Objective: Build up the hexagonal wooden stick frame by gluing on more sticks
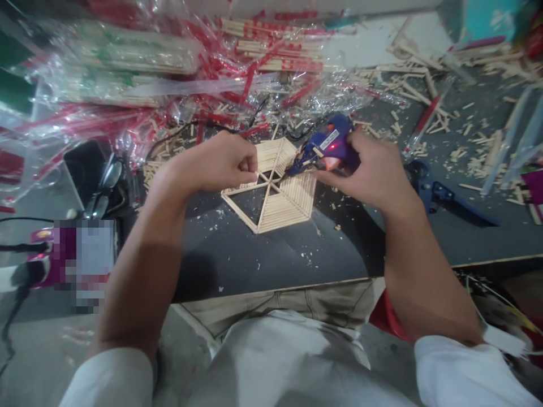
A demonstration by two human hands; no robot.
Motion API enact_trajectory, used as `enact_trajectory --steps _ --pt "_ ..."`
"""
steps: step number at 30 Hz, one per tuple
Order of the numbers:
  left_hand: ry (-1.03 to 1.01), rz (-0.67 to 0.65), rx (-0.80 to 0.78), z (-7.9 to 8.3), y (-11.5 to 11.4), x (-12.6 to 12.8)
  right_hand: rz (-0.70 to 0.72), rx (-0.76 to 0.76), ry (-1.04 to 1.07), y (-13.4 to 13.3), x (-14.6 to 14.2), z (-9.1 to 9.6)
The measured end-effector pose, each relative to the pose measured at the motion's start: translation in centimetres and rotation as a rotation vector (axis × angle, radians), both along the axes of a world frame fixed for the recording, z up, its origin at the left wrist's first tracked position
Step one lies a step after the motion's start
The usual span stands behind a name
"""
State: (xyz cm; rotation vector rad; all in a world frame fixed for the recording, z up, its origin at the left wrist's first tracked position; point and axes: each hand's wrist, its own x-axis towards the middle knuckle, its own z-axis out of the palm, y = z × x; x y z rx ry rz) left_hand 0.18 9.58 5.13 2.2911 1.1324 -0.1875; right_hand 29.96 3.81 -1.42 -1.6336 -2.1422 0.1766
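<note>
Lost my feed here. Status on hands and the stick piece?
Left hand closed, pinching at the hexagon top edge. Right hand gripping the glue gun, nozzle at the hexagon's centre. Stick scraps and pliers close by.

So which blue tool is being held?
The blue glue gun, in the right hand over the stick hexagon. The other blue tool lies untouched on the table.
</note>
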Motion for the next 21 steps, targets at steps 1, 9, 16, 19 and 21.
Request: enact_trajectory --steps 1,9,16,19,21 --pt "0.008 0.002 0.0 0.0 0.0 0.0 0.003 0.005 -0.018 -0.1 0.0 0.1" --pt "0.055 0.025 -0.027 0.5 -0.2 0.2 0.044 0.045 -0.14 -0.2 -0.4 0.7" --pt "0.051 0.004 0.009 0.1 0.1 -0.1 0.061 0.018 -0.12 -0.2 -0.4 1.3" --pt "0.055 0.004 0.011 0.1 0.1 0.0 0.07 0.021 -0.118 -0.3 -0.4 1.4" --pt "0.062 0.003 0.014 0.1 0.0 0.1 0.064 0.026 -0.115 -0.3 -0.4 1.3"
